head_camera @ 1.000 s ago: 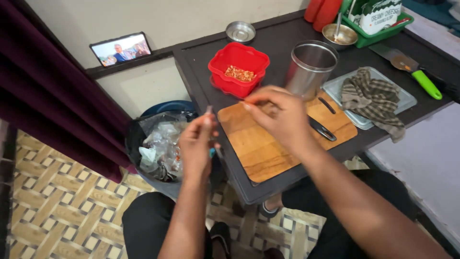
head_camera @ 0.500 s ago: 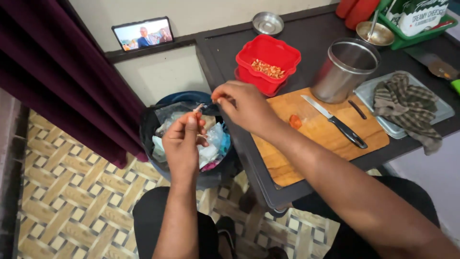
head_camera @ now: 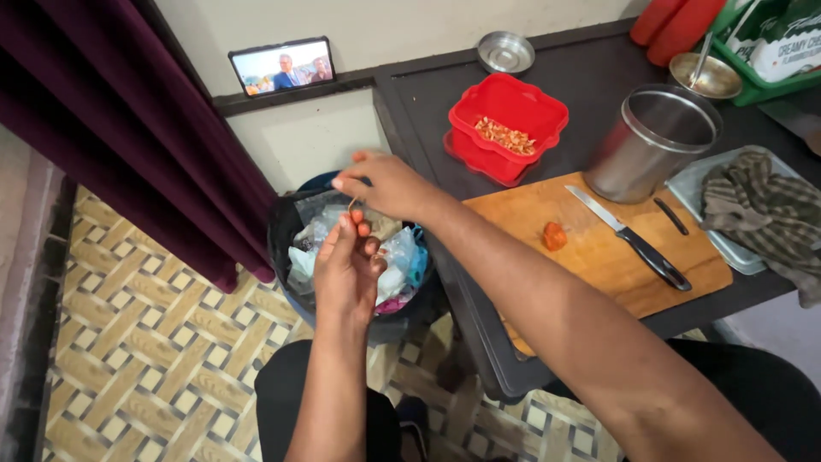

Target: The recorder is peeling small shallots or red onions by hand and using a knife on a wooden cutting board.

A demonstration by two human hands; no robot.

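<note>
Pinching a thin, pale strip of peel [head_camera: 351, 205] between thumb and fingertips, the left hand [head_camera: 346, 269] is raised with its fingers curled together, closed on the lower end of the strip. The right hand [head_camera: 385, 184] reaches across from the table side and meets the same strip at its upper end; its thumb and forefinger are drawn together there, while the remaining fingers are loosely bent. The two hands are close, almost touching, one above the other. What the strip is made of cannot be told at this size.

Both hands are positioned directly over a dark waste bin [head_camera: 286, 248] that stands on the patterned floor [head_camera: 128, 342], just beside the table edge. The bin holds crumpled plastic bags [head_camera: 398, 257] in clear, white and blue.

On the dark table [head_camera: 428, 103], a wooden cutting board [head_camera: 599, 248] carries a small orange piece of vegetable [head_camera: 555, 236] and a black-handled knife [head_camera: 629, 238] lying flat, well apart from either hand. A red square container [head_camera: 509, 128] with chopped bits inside is located behind the board, and a steel pot [head_camera: 652, 141] stands beside it. A striped cloth [head_camera: 761, 210] rests on a pale tray [head_camera: 693, 184] at the right. A small screen [head_camera: 282, 66] leans against the wall ledge.
</note>
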